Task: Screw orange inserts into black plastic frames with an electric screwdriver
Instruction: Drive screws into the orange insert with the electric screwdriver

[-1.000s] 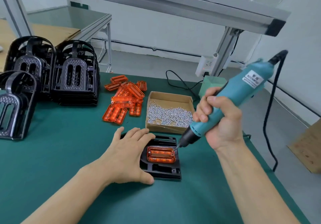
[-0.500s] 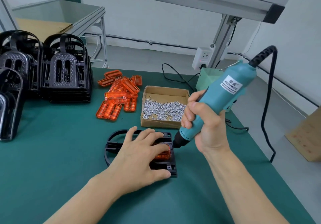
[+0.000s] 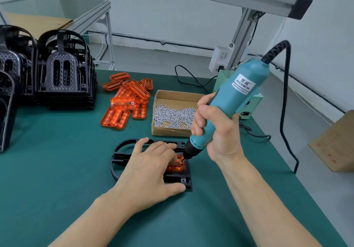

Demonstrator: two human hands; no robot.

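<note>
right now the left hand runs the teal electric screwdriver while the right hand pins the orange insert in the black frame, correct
Hands are swapped. The head view shows the right hand running the teal electric screwdriver while the left hand pins the orange plastic insert in the black plastic frame.

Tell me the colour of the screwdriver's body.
Teal blue, with a black nose and black cord; the screwdriver shows clearly in the head view, gripped in the right hand.

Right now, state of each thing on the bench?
Screwdriver: tilted, gripped by right hand, tip at the insert's corner.
Insert: seated in frame, pressed by left hand.
Frame: flat on mat.
Screw box: open, part full.
Spare inserts: loose pile.
Spare frames: stacked.
</note>
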